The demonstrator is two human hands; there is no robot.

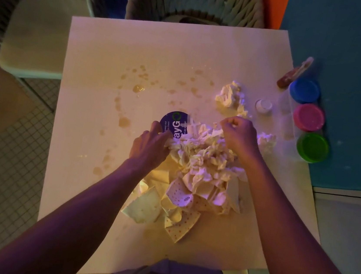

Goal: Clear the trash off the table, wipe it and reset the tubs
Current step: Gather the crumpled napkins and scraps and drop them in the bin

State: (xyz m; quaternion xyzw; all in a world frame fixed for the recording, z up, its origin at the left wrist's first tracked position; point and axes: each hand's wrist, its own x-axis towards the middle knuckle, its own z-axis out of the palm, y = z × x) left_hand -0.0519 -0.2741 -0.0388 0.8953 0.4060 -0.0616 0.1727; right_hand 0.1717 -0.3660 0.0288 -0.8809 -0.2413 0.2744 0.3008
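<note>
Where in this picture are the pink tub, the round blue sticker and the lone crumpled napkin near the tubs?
pink tub [308, 117]: head view, centre of its lid.
blue sticker [173, 122]: head view, its printed middle, left of the paper pile.
crumpled napkin [231, 95]: head view, middle of the wad.

Both bare forearms reach forward from the bottom corners and converge toward the middle. The left hand [151, 145] lies palm down, fingers spread and slightly curled, fingertips pressing forward. The right hand [240, 134] is a little farther ahead, knuckles up, wrist bent, with fingers curled inward into a loose pinch. The two hands are near each other but not touching.
</note>
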